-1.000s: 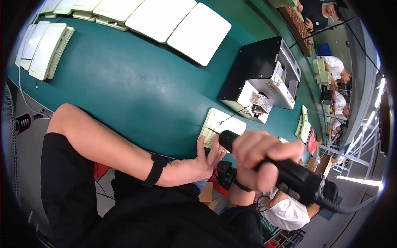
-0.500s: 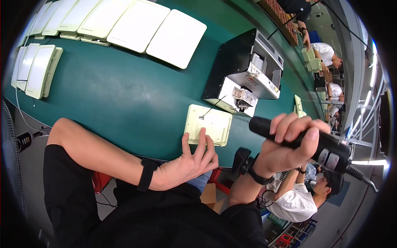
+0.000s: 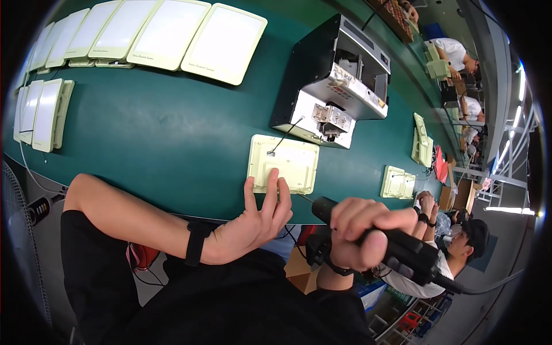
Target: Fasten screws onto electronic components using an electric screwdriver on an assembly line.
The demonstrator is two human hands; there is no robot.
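Observation:
A pale yellow-green plastic housing (image 3: 299,161) lies on the green table in front of me, its moulded inner side up, with a thin dark wire (image 3: 286,138) rising from it. My left hand (image 3: 253,227) rests on its near edge, fingers spread and tips pressing on the plastic. My right hand (image 3: 371,227) is wrapped round a black corded electric screwdriver (image 3: 411,256). The screwdriver points left, tilted, with its thin bit at the housing's near right corner; whether it touches a screw is too small to tell.
Just beyond the housing stands a black box-shaped machine (image 3: 307,69) with a metal front. White-faced panels (image 3: 224,43) line the far left, with a smaller stack (image 3: 49,115) nearer. Open housings (image 3: 397,181) lie to the right, beside a co-worker in a cap (image 3: 474,238).
My right hand has brought the screwdriver down and left, from the housing's far right side to its near right corner. My left hand stays on the housing. The view has shifted slightly.

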